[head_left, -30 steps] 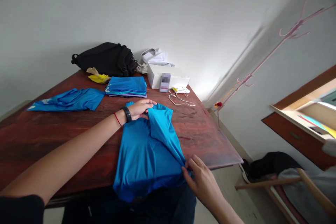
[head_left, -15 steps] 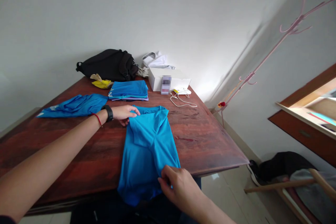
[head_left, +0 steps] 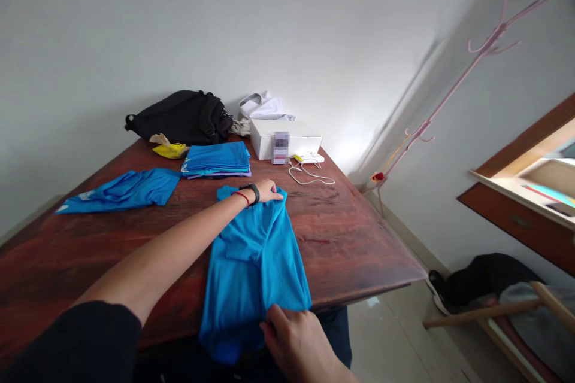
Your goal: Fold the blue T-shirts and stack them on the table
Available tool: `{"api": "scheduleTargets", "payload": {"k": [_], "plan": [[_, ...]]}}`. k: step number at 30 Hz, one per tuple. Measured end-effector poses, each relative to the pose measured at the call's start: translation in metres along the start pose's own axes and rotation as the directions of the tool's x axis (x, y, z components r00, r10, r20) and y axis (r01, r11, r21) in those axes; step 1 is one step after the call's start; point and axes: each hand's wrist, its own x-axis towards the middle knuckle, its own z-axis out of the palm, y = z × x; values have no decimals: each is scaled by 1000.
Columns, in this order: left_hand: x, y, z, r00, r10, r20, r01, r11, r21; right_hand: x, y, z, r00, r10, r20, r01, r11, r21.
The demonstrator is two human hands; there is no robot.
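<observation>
A blue T-shirt (head_left: 236, 287) lies lengthwise on the wooden table, its sides folded inward and its lower end hanging over the front edge. At the shirt's far right corner, near the collar, my left hand (head_left: 268, 191) has its fingers closed on the fabric; a black watch and red string circle that wrist. My right hand (head_left: 299, 335) pinches the shirt lower down, by the table's front edge, with its fingertips partly hidden. Left of the shirt lies a crumpled blue garment (head_left: 130, 188). Beyond it sits a stack of folded blue clothes (head_left: 216, 158).
Along the back of the wooden table (head_left: 350, 239) are a black backpack (head_left: 179, 116), a yellow item (head_left: 169, 150), a white box (head_left: 294, 134) and a white cable (head_left: 309, 180). A pink coat stand (head_left: 449, 87) leans at the right, above a wooden-framed chair (head_left: 485, 315).
My left hand has moved right across the shirt's top, from its left edge to its far right corner. My right hand stays on the lower fabric, slightly nearer to me.
</observation>
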Motion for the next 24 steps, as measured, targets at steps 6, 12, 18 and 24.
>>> {"api": "scheduleTargets", "payload": {"k": [6,12,18,24], "plan": [[8,-19,-5,1000,-10,-20,8,994,-109,5,1,1,1000,-6,-12,7,999,32],[-1,-41,-27,998,-61,7,61,976,-210,13,-4,-7,1000,-27,13,27,998,53],[-2,-48,-27,999,-35,-1,34,986,-164,23,-9,-18,991,-19,135,11,998,65],[-3,-56,-46,999,-27,36,30,995,-92,30,-9,-30,963,2,268,-49,984,169]]}}
